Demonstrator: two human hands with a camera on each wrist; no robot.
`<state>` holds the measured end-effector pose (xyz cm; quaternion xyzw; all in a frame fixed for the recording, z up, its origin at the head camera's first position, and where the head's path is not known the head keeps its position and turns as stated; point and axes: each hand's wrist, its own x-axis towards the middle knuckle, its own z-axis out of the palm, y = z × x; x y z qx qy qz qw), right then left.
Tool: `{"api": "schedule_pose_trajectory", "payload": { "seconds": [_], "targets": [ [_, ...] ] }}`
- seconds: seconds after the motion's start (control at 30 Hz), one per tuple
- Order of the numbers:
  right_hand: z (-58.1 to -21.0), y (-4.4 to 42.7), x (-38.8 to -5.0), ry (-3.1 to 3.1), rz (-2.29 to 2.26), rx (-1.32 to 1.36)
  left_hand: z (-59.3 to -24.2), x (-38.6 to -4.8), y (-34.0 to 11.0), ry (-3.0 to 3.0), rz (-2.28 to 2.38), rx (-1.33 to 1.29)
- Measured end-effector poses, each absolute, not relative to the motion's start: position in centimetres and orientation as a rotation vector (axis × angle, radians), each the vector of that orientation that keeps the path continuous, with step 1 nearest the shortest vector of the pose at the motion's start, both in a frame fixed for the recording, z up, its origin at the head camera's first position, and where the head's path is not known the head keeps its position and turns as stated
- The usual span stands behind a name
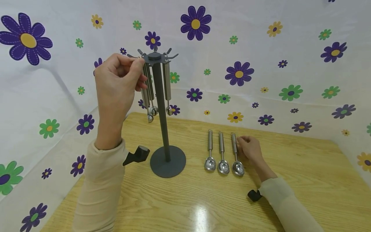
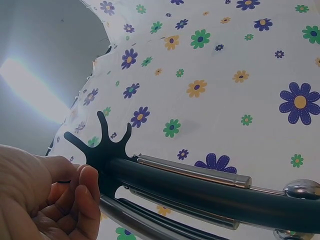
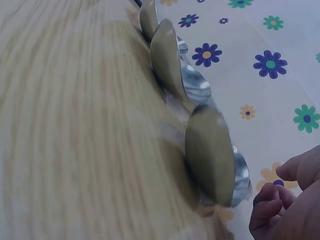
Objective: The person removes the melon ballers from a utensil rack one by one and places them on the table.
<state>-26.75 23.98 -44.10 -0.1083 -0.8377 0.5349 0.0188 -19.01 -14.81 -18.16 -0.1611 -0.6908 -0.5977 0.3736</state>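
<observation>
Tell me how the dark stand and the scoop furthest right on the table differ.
Pose: the stand is upright, while the scoop lies down.
Look: the stand is dark and dull; the scoop is shiny silver.
Size: the stand is clearly taller than the scoop is long.
Shape: the stand has several hooks on top, the scoop a single bowl.
Both rest on the table.

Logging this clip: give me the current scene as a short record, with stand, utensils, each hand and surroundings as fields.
stand: dark hooked stand, upright on a round base
hanging: at least three metal utensils
lying flat: three metal spoons in a row on the wooden table
left hand: at the hooks, fingers curled; grip unclear
right hand: beside the rightmost spoon; contact unclear
background: flower-patterned cloth
</observation>
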Motion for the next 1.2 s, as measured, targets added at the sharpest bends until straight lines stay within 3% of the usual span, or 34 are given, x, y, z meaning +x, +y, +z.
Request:
{"api": "schedule_pose_trajectory", "payload": {
  "seconds": [0.47,0.87,1.2],
  "targets": [
    [-41.3,20.1,-27.0,-2.561,1.843,0.109,-18.2,-18.9,-14.8,-1.779,-1.538,-0.406],
    [-34.0,14.5,-26.4,-2.538,1.826,0.643,-18.0,-18.8,-14.7,-1.787,-1.543,-0.389],
    [-28.1,9.9,-25.7,-2.322,1.911,0.868,-18.0,-18.8,-14.7,-1.803,-1.553,-0.369]
  ]
}}
